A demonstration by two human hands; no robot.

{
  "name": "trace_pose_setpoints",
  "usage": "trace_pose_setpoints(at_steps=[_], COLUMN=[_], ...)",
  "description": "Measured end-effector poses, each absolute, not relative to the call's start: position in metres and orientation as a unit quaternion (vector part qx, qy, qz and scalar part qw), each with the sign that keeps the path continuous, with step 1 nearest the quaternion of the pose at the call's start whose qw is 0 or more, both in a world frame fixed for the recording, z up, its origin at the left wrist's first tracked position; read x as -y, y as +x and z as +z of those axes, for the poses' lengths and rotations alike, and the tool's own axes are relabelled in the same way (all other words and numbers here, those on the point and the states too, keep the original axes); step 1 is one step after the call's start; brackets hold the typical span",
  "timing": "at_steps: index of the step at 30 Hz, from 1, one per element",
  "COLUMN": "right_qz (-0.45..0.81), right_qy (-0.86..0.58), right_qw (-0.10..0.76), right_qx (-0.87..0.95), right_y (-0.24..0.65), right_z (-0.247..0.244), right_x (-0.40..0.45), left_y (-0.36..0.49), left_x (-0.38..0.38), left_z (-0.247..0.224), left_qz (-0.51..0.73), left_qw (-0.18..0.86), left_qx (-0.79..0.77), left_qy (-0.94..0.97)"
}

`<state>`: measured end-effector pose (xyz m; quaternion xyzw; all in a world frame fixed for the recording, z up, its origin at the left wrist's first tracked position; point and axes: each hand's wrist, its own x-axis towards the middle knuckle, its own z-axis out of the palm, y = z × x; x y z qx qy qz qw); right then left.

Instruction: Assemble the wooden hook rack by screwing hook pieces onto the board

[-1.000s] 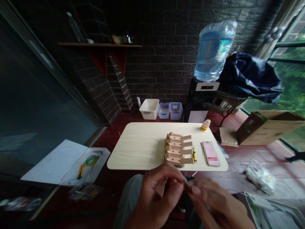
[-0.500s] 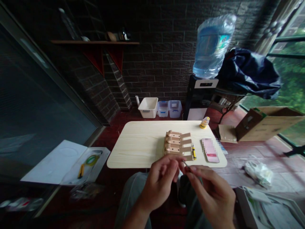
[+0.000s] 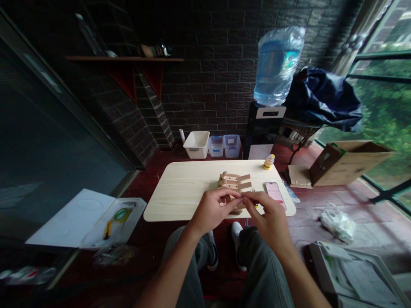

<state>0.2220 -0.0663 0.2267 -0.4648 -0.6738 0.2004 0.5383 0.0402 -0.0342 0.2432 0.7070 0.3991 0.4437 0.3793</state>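
My left hand (image 3: pixel 213 209) and my right hand (image 3: pixel 268 214) meet fingertip to fingertip above the near edge of the pale table (image 3: pixel 183 188). Both are pinched around something too small to make out. Just beyond and partly beneath them stands a wooden piece (image 3: pixel 233 179) with several slanted slats, its near part hidden by the hands. Right of it lies a phone (image 3: pixel 273 191) with a pink screen. A small yellow-based bottle (image 3: pixel 269 162) stands near the table's far right corner.
Behind the table are a white bin (image 3: pixel 197 145), two clear bins (image 3: pixel 231 146) and a water dispenser (image 3: pixel 263 132). A cardboard box (image 3: pixel 346 164) is at the right. An open white case (image 3: pixel 136 218) lies at the left, an open box (image 3: pixel 356 273) at lower right.
Both hands have moved forward over the table and the wooden piece, and their fingertips have come together. The thin dark item seen between them is now hidden. The view has shifted slightly.
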Motion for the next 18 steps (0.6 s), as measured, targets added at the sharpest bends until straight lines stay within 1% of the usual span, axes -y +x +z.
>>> trace_pose_setpoints(at_steps=[3,7,10,13,15,18], right_qz=[0.215,0.259,0.266,0.291,0.330,0.387], right_qy=[-0.471,-0.491,-0.532,-0.560,-0.572,-0.568], right_qw=[0.527,0.561,0.597,0.623,0.614,0.578], right_qx=[0.674,0.614,0.538,0.462,0.432,0.439], right_y=[0.224,0.239,0.260,0.275,0.274,0.259], right_z=[0.220,0.194,0.158,0.114,0.085,0.052], right_x=[0.061,0.049,0.036,0.027,0.025,0.025], left_y=[0.044,0.044,0.039,0.035,0.035,0.038], left_x=[0.030,0.022,0.012,0.000,-0.007,-0.014], left_z=[0.238,0.223,0.207,0.190,0.180,0.171], left_qz=[0.437,0.456,0.456,0.457,0.459,0.455], left_qw=[0.345,0.320,0.303,0.317,0.330,0.336], left_qx=[-0.414,-0.429,-0.450,-0.471,-0.479,-0.487], left_qy=[0.720,0.711,0.706,0.685,0.672,0.665])
